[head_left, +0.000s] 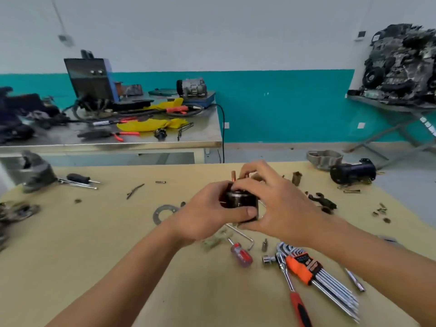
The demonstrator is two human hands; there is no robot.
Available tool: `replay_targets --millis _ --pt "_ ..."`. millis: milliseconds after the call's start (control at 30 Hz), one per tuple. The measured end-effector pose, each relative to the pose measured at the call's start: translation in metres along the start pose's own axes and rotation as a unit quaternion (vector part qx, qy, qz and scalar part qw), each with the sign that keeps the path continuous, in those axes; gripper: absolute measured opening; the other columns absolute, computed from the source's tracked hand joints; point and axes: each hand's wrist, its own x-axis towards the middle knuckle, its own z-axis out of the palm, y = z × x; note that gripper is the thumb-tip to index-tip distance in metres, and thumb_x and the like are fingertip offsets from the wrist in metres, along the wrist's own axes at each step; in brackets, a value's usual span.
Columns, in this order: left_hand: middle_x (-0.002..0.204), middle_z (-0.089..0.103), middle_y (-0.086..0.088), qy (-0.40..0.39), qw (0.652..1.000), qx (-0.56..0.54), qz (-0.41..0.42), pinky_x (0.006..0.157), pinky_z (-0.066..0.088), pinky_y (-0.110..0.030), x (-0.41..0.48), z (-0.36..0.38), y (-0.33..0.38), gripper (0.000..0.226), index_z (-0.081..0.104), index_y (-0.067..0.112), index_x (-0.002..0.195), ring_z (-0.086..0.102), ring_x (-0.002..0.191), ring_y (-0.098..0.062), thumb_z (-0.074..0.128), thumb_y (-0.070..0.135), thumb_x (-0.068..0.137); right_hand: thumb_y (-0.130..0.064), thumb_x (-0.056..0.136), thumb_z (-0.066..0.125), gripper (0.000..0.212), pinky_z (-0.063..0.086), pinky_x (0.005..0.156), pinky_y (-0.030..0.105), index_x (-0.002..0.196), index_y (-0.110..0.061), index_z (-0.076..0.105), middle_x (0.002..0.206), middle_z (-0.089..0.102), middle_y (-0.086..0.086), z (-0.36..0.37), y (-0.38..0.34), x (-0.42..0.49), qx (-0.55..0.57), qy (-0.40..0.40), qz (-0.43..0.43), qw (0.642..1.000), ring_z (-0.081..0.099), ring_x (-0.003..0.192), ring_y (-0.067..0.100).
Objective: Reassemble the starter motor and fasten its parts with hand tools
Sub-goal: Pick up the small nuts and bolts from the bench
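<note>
Toward the middle of the tan bench, a flat grey metal ring [162, 213] lies just left of the hands, apart from them. The left hand [205, 218] is curled round the dark cylindrical starter motor part [239, 199], with the thumb laid across its near face and the fingers hidden behind it. The part is held a little beyond the bench's centre, with copper-coloured studs [233, 174] standing up at its far top; whether it is lifted or rests on the bench cannot be told. The right hand [280, 208] is closed over the top and right side of the same part, fingertips pressed at its upper rim. What is being seated under them is hidden by blur and fingers. The step is judged to be the fitting of one piece onto the body by hand. It would be done well with the body steadied by the left hand and the piece squared and pressed down evenly, not forced at a tilt. The part is enclosed between both palms. Toward the bench's front edge, a red-handled screwdriver [241, 254], a red-and-black-handled ratchet [292, 286] and an orange-holdered set of hex keys [318, 274] lie within reach.
</note>
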Motion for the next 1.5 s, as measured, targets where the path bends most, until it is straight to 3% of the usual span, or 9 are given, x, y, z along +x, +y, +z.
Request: replay_targets --millis 167,300,400,667,767,933,1133,1333,1500 --pt "0.086 0.072 0.021 0.221 0.965 0.131 -0.047 0.059 0.048 -0.013 -0.073 -0.05 -0.049 0.039 0.064 0.029 0.106 0.065 0.069 0.006 0.087 0.027 0.074 -0.064 0.07 0.075 0.09 0.042 0.097 0.022 0.145 -0.049 0.027 0.144 0.025 -0.031 0.033 -0.017 0.007 0.055 -0.033 0.02 0.998 0.043 0.121 -0.001" --pt "0.094 0.068 0.022 0.402 0.892 0.187 -0.089 0.072 0.041 -0.008 -0.103 -0.088 -0.094 0.045 0.06 0.032 0.107 0.06 0.09 0.011 0.088 0.032 0.072 -0.048 0.078 0.076 0.062 0.048 0.091 0.022 0.135 -0.04 0.051 0.131 0.042 -0.028 0.037 -0.009 -0.003 0.073 0.035 0.099 0.992 0.048 0.114 -0.004" --pt "0.096 0.063 0.024 0.448 0.87 0.167 -0.121 0.07 0.039 -0.007 -0.105 -0.101 -0.119 0.05 0.059 0.03 0.112 0.059 0.091 0.008 0.088 0.03 0.071 -0.039 0.08 0.077 0.048 0.043 0.084 0.014 0.125 -0.033 0.062 0.124 0.051 -0.023 0.033 0.0 -0.008 0.056 0.043 0.14 0.988 0.051 0.107 -0.007" --pt "0.125 0.063 -0.019 0.374 0.857 0.248 -0.254 0.089 0.048 -0.042 -0.08 -0.109 -0.107 0.069 0.05 0.004 0.131 0.057 0.109 -0.036 0.086 0.02 0.074 -0.022 0.084 0.076 0.025 0.047 0.073 0.024 0.108 -0.018 0.072 0.103 0.066 -0.007 -0.015 0.076 -0.048 -0.02 0.11 0.302 0.947 0.061 0.089 0.003" --pt "0.14 0.052 -0.016 0.407 0.844 0.311 -0.158 0.101 0.045 -0.054 -0.055 -0.094 -0.057 0.081 0.039 0.01 0.145 0.047 0.127 -0.037 0.082 0.015 0.077 -0.02 0.089 0.072 0.021 0.045 0.074 0.023 0.11 -0.017 0.073 0.102 0.072 -0.002 -0.042 0.122 -0.082 -0.036 0.134 0.395 0.908 0.063 0.085 0.007" --pt "0.125 0.062 0.004 0.27 0.909 0.314 0.043 0.098 0.042 -0.032 0.021 0.005 0.006 0.056 0.053 0.02 0.135 0.054 0.117 -0.017 0.076 0.02 0.084 -0.013 0.092 0.064 0.031 0.05 0.094 0.035 0.123 -0.012 0.068 0.123 0.068 0.008 -0.062 0.184 -0.136 -0.089 0.056 0.511 0.853 0.064 0.104 0.023" --pt "0.103 0.065 0.011 0.007 0.945 0.312 0.103 0.082 0.052 -0.021 0.112 0.117 0.002 0.034 0.06 0.02 0.126 0.063 0.095 -0.008 0.064 0.017 0.092 -0.007 0.096 0.053 0.035 0.044 0.106 0.034 0.129 -0.007 0.064 0.136 0.061 0.014 -0.07 0.246 -0.189 -0.081 -0.006 0.609 0.789 0.055 0.126 0.028" --pt "0.096 0.065 0.009 -0.034 0.941 0.321 0.1 0.074 0.05 -0.017 0.176 0.156 -0.012 0.027 0.065 0.018 0.12 0.063 0.089 -0.008 0.056 0.012 0.095 -0.051 0.1 0.045 0.053 0.046 0.099 0.037 0.121 -0.007 0.067 0.125 0.065 0.01 -0.068 0.282 -0.187 -0.069 -0.034 0.582 0.81 0.057 0.121 0.03" --pt "0.091 0.069 0.011 -0.033 0.949 0.3 0.087 0.074 0.053 -0.02 0.197 0.168 -0.019 0.024 0.067 0.021 0.114 0.063 0.084 0.0 0.055 0.013 0.095 -0.086 0.082 0.023 0.087 0.048 0.083 0.042 0.121 -0.016 0.056 0.117 0.057 0.006 -0.051 0.293 -0.174 -0.256 -0.159 0.498 0.813 0.06 0.105 0.029"
